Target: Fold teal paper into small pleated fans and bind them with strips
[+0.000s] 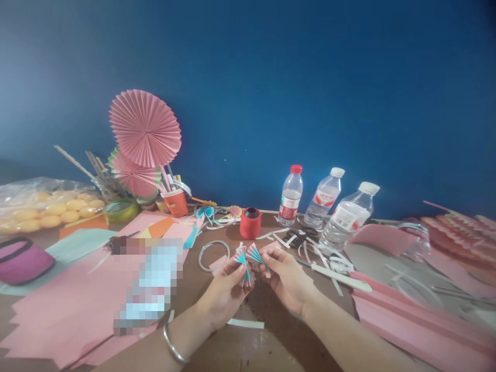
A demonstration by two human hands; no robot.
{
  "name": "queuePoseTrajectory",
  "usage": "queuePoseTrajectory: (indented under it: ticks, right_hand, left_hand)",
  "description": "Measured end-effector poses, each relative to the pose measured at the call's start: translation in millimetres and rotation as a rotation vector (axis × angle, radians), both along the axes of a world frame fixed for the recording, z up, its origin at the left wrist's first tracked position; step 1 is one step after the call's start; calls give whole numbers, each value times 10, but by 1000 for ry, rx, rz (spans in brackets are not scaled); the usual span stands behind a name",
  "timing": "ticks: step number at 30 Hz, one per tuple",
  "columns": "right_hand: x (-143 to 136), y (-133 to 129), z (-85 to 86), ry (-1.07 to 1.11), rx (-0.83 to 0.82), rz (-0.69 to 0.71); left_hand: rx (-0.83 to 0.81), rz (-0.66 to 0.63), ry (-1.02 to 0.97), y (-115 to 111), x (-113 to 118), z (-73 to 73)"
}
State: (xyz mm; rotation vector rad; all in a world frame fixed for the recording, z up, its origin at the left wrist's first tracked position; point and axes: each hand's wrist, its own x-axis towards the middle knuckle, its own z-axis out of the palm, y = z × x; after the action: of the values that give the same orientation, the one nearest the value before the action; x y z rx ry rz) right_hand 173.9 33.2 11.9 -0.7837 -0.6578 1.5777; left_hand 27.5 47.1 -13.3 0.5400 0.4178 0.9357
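Note:
My left hand (228,281), with a silver bangle on its wrist, pinches a small pleated paper fan (243,263) in pink and light blue, gathered at its middle. A second pleated piece (255,254) of the same colours sits between the fingertips of my right hand (284,274). Both hands are close together above the brown table, and the two paper pieces nearly meet. Just beyond them stands a red spool (250,223). A roll of tape (214,256) lies to the left of the fingers. Below my left hand is a white paper strip (246,324).
Several plastic bottles (290,199) stand at the back right, near scissors (301,237) and a white-handled knife (341,277). Pink paper sheets (77,305) cover the left side. Behind them are a red cup (175,202) of pens and large pink paper rosettes (145,129). Folded pink paper (418,320) lies right.

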Motion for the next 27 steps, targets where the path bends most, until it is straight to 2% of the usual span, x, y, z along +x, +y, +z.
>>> queuePoseTrajectory:
  ticks: [6,10,16,23,27]
  right_hand:
    - [-11,-26,2,-159,46,46]
    - [-5,-42,8,-134,15,43]
    - [-63,-68,38,-87,50,-57]
    - [-163,-109,12,-191,40,-68]
    - [-176,-107,2,-278,40,-157]
  left_hand:
    - [13,3,7,-6,-2,63]
    - [22,-21,-9,-9,-3,78]
    - [92,-34,-10,-12,11,89]
    - [93,-11,118,-30,24,59]
    - [115,18,119,-43,31,85]
